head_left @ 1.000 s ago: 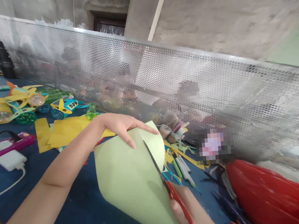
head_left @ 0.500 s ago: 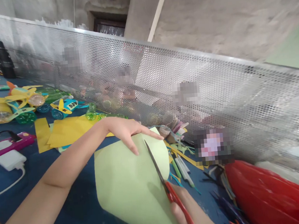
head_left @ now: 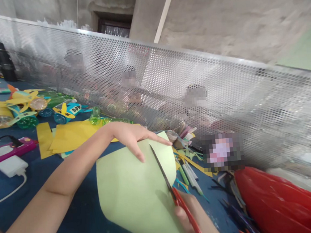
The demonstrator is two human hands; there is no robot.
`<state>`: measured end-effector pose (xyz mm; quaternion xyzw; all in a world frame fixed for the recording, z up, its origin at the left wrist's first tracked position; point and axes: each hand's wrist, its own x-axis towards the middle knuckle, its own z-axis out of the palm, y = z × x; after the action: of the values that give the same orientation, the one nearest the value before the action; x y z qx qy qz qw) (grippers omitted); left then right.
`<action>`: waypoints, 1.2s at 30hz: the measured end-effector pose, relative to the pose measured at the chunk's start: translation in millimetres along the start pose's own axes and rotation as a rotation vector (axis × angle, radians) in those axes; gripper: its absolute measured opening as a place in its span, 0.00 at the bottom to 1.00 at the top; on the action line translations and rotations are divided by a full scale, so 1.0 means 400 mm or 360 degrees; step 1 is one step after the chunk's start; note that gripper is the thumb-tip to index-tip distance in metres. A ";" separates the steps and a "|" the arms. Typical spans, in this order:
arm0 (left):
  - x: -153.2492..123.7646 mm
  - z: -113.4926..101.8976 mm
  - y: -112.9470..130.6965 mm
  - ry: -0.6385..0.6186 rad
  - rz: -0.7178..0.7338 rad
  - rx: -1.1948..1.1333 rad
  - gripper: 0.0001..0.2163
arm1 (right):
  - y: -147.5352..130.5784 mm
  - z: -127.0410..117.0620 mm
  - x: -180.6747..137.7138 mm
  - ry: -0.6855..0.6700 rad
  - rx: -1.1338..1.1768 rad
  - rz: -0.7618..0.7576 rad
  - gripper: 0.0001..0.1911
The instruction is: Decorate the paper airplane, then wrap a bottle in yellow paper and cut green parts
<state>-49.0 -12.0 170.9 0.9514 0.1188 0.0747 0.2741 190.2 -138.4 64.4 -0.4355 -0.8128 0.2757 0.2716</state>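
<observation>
My left hand (head_left: 131, 136) pinches the top edge of a curved sheet of light green paper (head_left: 132, 191), held up above the blue table (head_left: 80, 224). My right hand (head_left: 197, 218) grips red-handled scissors (head_left: 176, 196) at the lower right. Their dark blades point up and away, lying across the paper's right part with the tip just below my left fingers.
A perforated metal screen (head_left: 224, 99) runs along the table's far side. Yellow paper sheets (head_left: 67, 137), toy planes made of bottles (head_left: 21, 106), a pink device (head_left: 8, 149) and a white charger (head_left: 11, 166) lie at left. Paper scraps and pens (head_left: 189, 171) and a red object (head_left: 280, 203) sit at right.
The green sheet has sunk slightly and shifted left, and my left hand has moved a little right along its top edge. The scissors stay on the paper in nearly the same place.
</observation>
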 end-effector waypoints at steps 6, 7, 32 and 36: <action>0.001 0.008 -0.026 0.0057 0.0068 -0.0481 0.38 | -0.006 -0.004 0.001 0.0013 0.0021 0.0013 0.36; 0.001 0.010 -0.031 0.0042 0.0071 -0.0609 0.37 | -0.006 -0.007 0.001 0.0018 0.0017 0.0011 0.36; 0.018 0.030 -0.032 0.0040 0.0011 -0.0363 0.38 | 0.023 -0.002 -0.034 0.0093 -0.0057 -0.0181 0.34; 0.020 0.031 -0.036 0.0023 0.0014 -0.0324 0.38 | 0.000 0.002 -0.001 0.0024 0.0129 -0.0086 0.38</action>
<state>-41.3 -4.2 153.3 0.9186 0.1084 0.0944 0.3682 189.8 -139.1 63.8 -0.4040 -0.8104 0.2976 0.3025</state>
